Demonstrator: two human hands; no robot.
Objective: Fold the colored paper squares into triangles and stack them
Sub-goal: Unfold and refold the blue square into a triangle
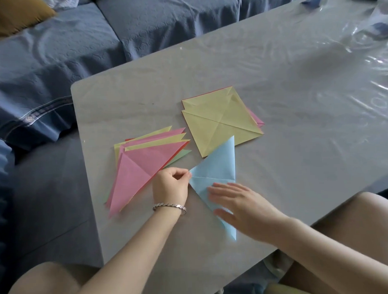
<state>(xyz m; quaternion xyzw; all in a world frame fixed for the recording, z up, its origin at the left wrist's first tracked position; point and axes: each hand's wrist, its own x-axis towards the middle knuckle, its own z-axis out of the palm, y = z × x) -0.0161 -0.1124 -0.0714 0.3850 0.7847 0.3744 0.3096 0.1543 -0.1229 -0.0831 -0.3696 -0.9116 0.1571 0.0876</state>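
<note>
Head view: a person folds paper at a gray table (274, 82).
Blue paper (218, 165): folded to a triangle, lying near the table's front edge.
Left hand (171, 184): fingers pinch shut on the blue paper's left corner.
Right hand (239, 205): open and flat, pressing the paper down.
Do it well: probably match the corners, then rub the fold hard.
Triangle pile (136, 168): to the left, pink on top.
Square pile (220, 121): behind, yellow on top.
Boxes or trays: none, the piles sit on the bare table.

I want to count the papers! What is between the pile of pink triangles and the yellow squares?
Just bare table, seen from the head camera. The triangle pile and the yellow squares lie apart, not touching.
</note>
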